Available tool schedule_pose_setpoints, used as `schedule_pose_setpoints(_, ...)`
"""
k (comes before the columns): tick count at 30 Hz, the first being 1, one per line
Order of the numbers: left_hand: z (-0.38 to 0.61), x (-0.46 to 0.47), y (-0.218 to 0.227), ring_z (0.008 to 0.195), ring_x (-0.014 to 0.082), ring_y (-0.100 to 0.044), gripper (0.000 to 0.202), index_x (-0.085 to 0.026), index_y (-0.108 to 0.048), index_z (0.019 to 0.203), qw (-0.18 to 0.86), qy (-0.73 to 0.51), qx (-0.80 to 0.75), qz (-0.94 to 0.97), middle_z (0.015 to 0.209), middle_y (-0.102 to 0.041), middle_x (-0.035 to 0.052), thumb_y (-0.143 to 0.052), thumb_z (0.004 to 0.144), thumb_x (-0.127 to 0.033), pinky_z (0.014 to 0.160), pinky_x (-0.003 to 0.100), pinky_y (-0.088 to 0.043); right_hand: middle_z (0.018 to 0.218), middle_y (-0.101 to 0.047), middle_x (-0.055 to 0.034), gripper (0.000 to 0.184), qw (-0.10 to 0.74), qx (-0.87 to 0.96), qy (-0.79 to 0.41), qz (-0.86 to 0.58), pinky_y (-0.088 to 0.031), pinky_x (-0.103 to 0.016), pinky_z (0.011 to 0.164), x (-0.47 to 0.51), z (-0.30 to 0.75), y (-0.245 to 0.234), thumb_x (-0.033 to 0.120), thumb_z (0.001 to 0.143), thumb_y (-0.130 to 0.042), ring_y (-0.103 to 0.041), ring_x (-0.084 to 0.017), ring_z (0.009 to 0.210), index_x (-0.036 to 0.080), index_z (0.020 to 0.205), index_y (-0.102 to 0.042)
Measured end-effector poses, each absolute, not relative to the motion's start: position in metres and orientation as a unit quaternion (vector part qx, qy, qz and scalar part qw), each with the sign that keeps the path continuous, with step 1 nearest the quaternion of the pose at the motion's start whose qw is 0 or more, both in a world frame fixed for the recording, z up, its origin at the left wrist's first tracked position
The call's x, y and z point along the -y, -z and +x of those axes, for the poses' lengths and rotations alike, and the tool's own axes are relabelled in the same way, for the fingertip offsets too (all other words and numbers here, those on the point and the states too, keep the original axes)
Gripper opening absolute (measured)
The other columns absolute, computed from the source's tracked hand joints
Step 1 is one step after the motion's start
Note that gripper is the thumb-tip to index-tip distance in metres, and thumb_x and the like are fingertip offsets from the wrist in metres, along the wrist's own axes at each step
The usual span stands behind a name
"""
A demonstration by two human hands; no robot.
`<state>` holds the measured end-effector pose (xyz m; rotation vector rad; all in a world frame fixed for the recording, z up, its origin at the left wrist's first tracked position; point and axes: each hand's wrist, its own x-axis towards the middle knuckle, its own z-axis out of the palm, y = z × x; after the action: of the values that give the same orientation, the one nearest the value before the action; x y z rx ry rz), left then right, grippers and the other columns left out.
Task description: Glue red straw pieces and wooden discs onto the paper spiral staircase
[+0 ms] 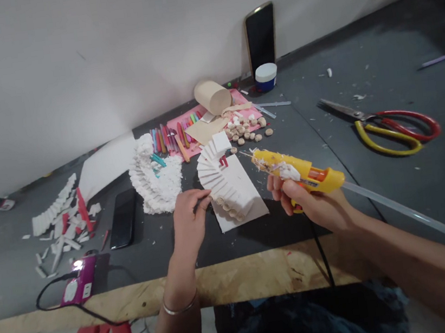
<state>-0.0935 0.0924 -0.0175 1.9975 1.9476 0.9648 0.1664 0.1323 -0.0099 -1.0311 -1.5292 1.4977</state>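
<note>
My right hand (312,198) grips a yellow hot glue gun (288,166), its nozzle pointing left above the white board. A long clear glue stick (408,206) runs out of the gun's back, and whitish scraps cling to its front. My left hand (189,212) is pinched closed at the left edge of a curved white model staircase (212,174); whatever lies between the fingertips is too small to make out. The staircase stands on a white board (245,185). Small round tan pieces (228,209) line its lowest step, beside my left fingertips.
Loose tan pieces (248,130), crayon-like sticks (173,136) and a tan cylinder (213,98) lie behind. Scissors (381,124) rest at right. Leftward are a white textured model (156,178), a black phone (122,218), white offcuts (65,231) and a purple power socket (77,281). Another phone (262,38) leans on the wall.
</note>
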Motion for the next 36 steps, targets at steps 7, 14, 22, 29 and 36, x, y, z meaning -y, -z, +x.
schedule_pose_setpoints(7, -0.092, -0.089, 0.015, 0.1, 0.0205, -0.062, 0.014, -0.022, -0.07, 0.097, 0.077, -0.324, -0.65, 0.683, 0.1, -0.07, 0.0052, -0.058, 0.092, -0.022, 0.091, 0.036, -0.048, 0.057, -0.051, 0.0031, 0.034, 0.369, 0.605, -0.577, -0.406, -0.042, -0.027, 0.052, -0.133, 0.167, 0.012, 0.052, 0.091, -0.048, -0.049, -0.012, 0.049, 0.023, 0.073, -0.052)
schedule_pose_setpoints(14, -0.092, -0.087, 0.013, 0.101, 0.0214, -0.06, 0.021, -0.023, -0.07, 0.107, 0.054, -0.284, -0.642, 0.71, 0.103, -0.068, 0.0065, -0.056, 0.092, -0.021, 0.09, 0.037, -0.048, 0.083, -0.071, -0.0063, 0.033, 0.358, 0.57, -0.548, -0.497, -0.055, -0.032, 0.065, -0.143, 0.16, 0.03, 0.054, 0.088, -0.056, -0.068, -0.02, 0.068, 0.022, 0.082, -0.065)
schedule_pose_setpoints(22, -0.091, -0.092, 0.01, 0.097, 0.0213, -0.06, 0.019, -0.021, -0.07, 0.103, 0.054, -0.273, -0.619, 0.734, 0.101, -0.069, 0.0066, -0.054, 0.093, -0.019, 0.088, 0.037, -0.048, 0.116, -0.072, -0.0061, 0.044, 0.339, 0.548, -0.607, -0.465, -0.06, -0.041, 0.087, -0.148, 0.154, 0.057, 0.06, 0.086, -0.061, -0.07, -0.027, 0.104, 0.026, 0.112, -0.07)
schedule_pose_setpoints(29, -0.093, -0.092, 0.01, 0.099, 0.0209, -0.062, 0.02, -0.023, -0.072, 0.103, 0.087, -0.279, -0.633, 0.717, 0.101, -0.069, 0.0061, -0.056, 0.092, -0.02, 0.088, 0.036, -0.05, 0.113, -0.073, -0.0072, 0.048, 0.34, 0.559, -0.589, -0.475, -0.059, -0.04, 0.09, -0.147, 0.152, 0.056, 0.062, 0.086, -0.059, -0.07, -0.027, 0.104, 0.023, 0.112, -0.071)
schedule_pose_setpoints(36, -0.094, -0.088, 0.01, 0.096, 0.0186, -0.065, 0.027, -0.024, -0.072, 0.108, 0.111, -0.281, -0.638, 0.708, 0.102, -0.071, 0.0053, -0.05, 0.094, -0.018, 0.084, 0.033, -0.052, 0.114, -0.073, -0.0082, 0.049, 0.328, 0.567, -0.583, -0.481, -0.061, -0.041, 0.085, -0.146, 0.153, 0.053, 0.063, 0.085, -0.059, -0.07, -0.028, 0.104, 0.025, 0.113, -0.071)
